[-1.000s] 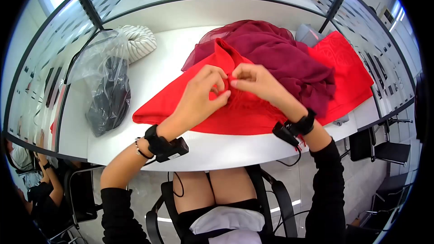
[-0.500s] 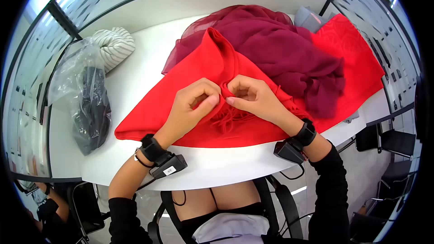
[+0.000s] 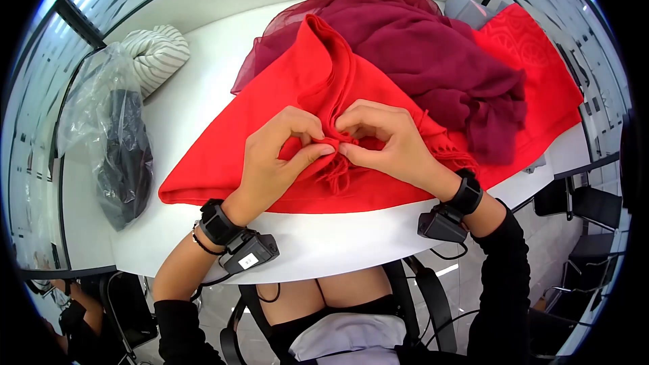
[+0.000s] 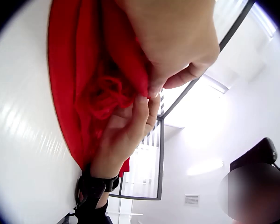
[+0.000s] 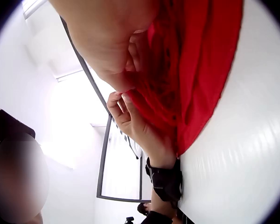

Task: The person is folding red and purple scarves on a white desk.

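Observation:
A bright red fringed scarf (image 3: 270, 115) lies spread over the white table (image 3: 338, 236), bunched into a ridge down its middle. My left hand (image 3: 280, 152) and right hand (image 3: 378, 138) meet at that ridge, and both pinch the gathered red cloth near its fringe (image 3: 334, 176). In the left wrist view the red scarf (image 4: 79, 74) is squeezed between my left thumb and fingers, with the right hand (image 4: 126, 130) opposite. The right wrist view shows the red scarf (image 5: 200, 70) gripped the same way, the left hand (image 5: 130, 121) facing it.
A dark maroon scarf (image 3: 433, 54) is heaped behind the red one, over another red patterned cloth (image 3: 534, 74). A clear plastic bag (image 3: 115, 142) with dark fabric and a striped roll (image 3: 159, 51) lie at the left. Glass partitions ring the table; office chairs (image 3: 581, 206) stand at the right.
Both hands have drawn the gathered scarf nearer to the table's front edge, keeping their pinch. The ridge in the cloth has grown longer and the head view has tilted down.

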A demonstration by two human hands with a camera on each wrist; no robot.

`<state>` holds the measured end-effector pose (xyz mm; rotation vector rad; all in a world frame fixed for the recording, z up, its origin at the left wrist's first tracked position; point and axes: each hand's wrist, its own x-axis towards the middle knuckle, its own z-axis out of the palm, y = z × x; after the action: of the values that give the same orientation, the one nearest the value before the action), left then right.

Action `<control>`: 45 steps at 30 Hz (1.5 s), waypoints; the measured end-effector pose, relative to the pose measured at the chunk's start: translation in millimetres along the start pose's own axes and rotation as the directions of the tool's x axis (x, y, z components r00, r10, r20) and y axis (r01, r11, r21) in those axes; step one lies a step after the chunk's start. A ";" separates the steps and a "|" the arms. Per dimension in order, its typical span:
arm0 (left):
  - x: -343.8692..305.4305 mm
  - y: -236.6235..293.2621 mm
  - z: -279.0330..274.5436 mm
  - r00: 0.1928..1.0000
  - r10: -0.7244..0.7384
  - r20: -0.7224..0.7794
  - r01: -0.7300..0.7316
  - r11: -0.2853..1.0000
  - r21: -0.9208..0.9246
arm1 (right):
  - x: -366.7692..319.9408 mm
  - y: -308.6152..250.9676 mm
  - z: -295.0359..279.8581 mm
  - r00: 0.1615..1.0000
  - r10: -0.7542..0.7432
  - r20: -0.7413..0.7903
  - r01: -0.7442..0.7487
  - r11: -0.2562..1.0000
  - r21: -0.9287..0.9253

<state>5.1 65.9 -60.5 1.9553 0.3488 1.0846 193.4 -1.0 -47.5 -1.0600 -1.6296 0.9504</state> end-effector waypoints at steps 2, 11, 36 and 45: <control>-0.1 -0.6 0.5 0.997 0.069 0.016 -0.070 0.996 0.058 | -1.0 0.3 0.0 0.999 -0.046 -0.018 0.045 0.996 -0.071; 1.8 3.5 5.6 0.990 0.142 -0.004 -0.139 0.976 0.170 | -1.0 1.3 1.7 0.986 -0.167 -0.014 0.160 0.964 -0.211; 2.7 3.3 3.7 0.997 -0.040 0.064 0.022 0.965 0.261 | 0.1 4.6 6.1 0.983 -0.174 0.051 0.181 0.952 -0.248; 5.1 7.2 3.8 0.995 -0.098 0.027 0.080 0.917 0.391 | 0.2 -3.2 4.3 0.987 -0.122 0.101 0.148 0.940 -0.308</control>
<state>10.0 62.6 -53.0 2.2840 0.6648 0.9620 188.6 -2.3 -45.6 -1.1146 -1.9403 0.6619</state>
